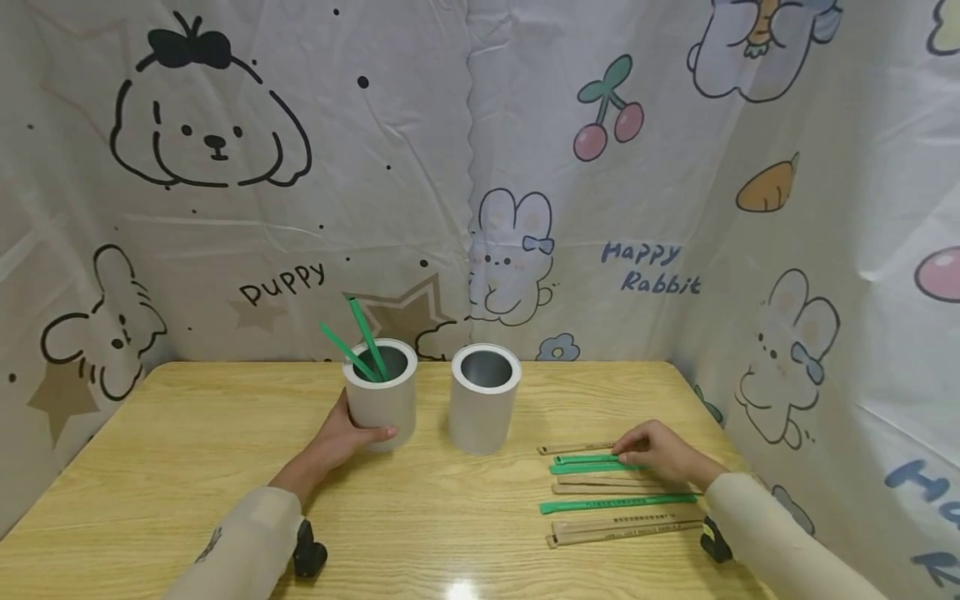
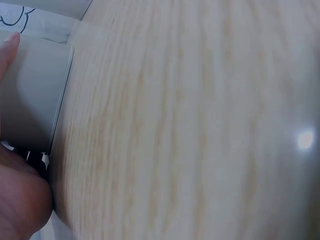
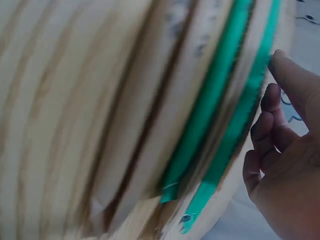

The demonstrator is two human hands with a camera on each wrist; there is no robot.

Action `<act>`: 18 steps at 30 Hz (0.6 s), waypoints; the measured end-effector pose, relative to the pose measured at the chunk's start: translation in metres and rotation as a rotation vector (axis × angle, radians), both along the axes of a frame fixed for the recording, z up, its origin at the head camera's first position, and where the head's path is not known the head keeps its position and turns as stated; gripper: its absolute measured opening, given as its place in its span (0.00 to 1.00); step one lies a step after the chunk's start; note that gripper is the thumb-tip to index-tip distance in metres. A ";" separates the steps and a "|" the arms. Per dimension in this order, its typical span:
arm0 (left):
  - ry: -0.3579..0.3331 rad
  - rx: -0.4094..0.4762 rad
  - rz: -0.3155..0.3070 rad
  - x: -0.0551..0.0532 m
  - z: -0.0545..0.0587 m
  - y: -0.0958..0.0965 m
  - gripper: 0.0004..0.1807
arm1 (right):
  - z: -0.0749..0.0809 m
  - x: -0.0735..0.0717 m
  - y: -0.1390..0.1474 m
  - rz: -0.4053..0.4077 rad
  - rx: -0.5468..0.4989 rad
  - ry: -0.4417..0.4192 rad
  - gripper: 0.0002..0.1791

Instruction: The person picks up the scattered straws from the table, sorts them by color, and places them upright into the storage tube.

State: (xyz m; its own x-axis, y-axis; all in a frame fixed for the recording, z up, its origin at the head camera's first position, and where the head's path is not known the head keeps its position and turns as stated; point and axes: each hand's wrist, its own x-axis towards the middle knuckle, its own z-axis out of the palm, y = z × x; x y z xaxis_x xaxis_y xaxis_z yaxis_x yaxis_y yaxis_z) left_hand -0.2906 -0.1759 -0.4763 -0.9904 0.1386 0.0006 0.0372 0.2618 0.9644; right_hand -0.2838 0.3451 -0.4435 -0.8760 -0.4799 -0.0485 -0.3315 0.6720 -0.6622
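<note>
My left hand (image 1: 341, 437) grips a pale cylindrical cup (image 1: 390, 412) from its left side, the thumb lying across the front. Two slim green wrapped straws (image 1: 367, 340) lean out of this cup. In the left wrist view, part of the hand (image 2: 22, 200) shows beside the cup's wall (image 2: 35, 90). My right hand (image 1: 663, 454) pinches a green wrapped straw (image 1: 585, 459) at the far side of a row of straws. In the right wrist view, its curled fingers are right at a green straw (image 3: 230, 135).
A second pale cup (image 1: 482, 421) stands right of the first, its dark inside showing. On the wooden table (image 1: 420, 525) lie brown wrapped straws (image 1: 630, 530) and another green straw (image 1: 615, 504), nearer the front. A printed cloth (image 1: 420, 167) hangs behind and at both sides.
</note>
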 end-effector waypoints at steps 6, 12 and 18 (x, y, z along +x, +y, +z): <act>-0.001 -0.007 0.006 -0.001 0.000 -0.001 0.60 | -0.001 -0.002 -0.004 -0.014 0.026 0.053 0.05; -0.002 0.003 0.009 -0.003 -0.002 0.000 0.60 | 0.012 -0.008 -0.007 -0.004 -0.005 0.057 0.07; 0.006 0.000 0.008 -0.003 -0.003 -0.001 0.59 | 0.075 -0.010 -0.038 -0.159 -0.169 0.007 0.17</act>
